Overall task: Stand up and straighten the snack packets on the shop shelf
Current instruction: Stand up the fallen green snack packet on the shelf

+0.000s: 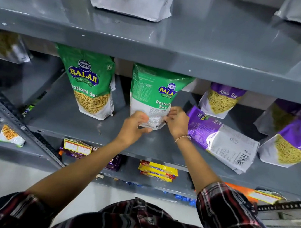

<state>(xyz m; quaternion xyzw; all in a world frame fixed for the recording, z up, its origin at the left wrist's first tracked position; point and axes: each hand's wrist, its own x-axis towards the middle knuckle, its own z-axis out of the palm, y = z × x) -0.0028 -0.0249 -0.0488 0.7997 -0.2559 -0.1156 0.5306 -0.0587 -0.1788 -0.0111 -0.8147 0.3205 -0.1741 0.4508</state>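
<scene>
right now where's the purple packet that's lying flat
In the head view, the flat purple packet lies on the middle shelf, just right of the right hand, in front of an upright purple packet.

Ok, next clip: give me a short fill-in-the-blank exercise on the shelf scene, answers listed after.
1. Both hands, left hand and right hand, hold the bottom of a ______ Ratlami Sev packet.
2. The purple Aloo Sev packet right of the hands is lying ______ on the shelf.
3. The other Ratlami Sev packet, left of the hands, is standing ______.
4. A bracelet is worn on the ______ wrist.

Answers: green; flat; upright; right
</scene>
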